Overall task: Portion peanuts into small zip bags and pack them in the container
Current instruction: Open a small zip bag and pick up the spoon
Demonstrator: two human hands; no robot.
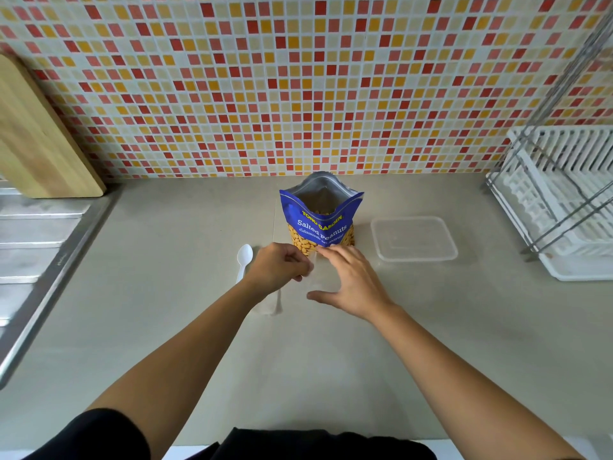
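- A beige surface [166, 327] runs below a mosaic-tiled wall [298, 78], and an opened peanut bag [321, 224] stands mid-surface.
- The left hand [278, 267] has its grip pinching a clear small zip bag [319, 275] just in front of the peanut bag.
- The right hand [351, 283] has its grip spread, with the fingertips touching that bag.
- A clear container [414, 239] lies to the right and a white spoon [243, 260] to the left.

The head camera is looking forward and down from just behind the left hand [281, 266] and right hand [350, 284], toward the tiled wall [298, 88].
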